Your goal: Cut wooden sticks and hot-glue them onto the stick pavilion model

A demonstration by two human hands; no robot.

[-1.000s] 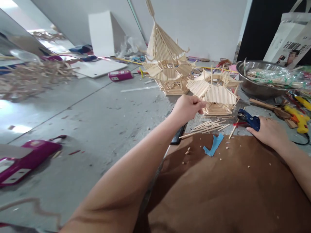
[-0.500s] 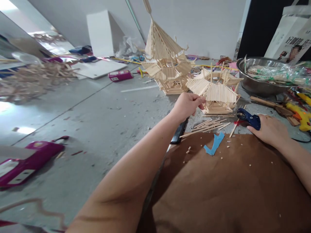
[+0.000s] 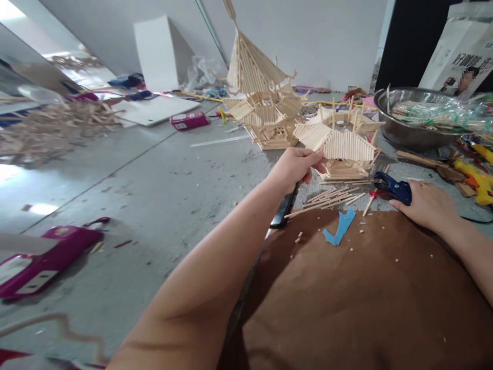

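Observation:
My left hand (image 3: 296, 167) is closed in a pinch at the front left roof edge of the smaller wooden stick model (image 3: 348, 146). Whether its fingertips grip the roof or a tiny piece is hidden. Low on the right, my right hand (image 3: 429, 203) is wrapped around a dark blue hand cutter (image 3: 395, 187), whose jaws point left toward a single stick (image 3: 370, 203) with a bit of red beside it. Loose thin sticks (image 3: 331, 198) lie in front of the model. Behind it on the left stands a taller stick pagoda (image 3: 265, 110) with a pointed roof.
A brown sheet (image 3: 365, 293) spreads in front of me, bearing a blue scrap (image 3: 341, 227) and tiny offcuts. A phone (image 3: 284, 210) lies under my left forearm. A metal bowl (image 3: 404, 131), yellow glue gun (image 3: 477, 180) and purple power strip (image 3: 50, 259) sit around.
The view has shifted very slightly. Both hands keep their places, the left at the roof edge and the right around the cutter.

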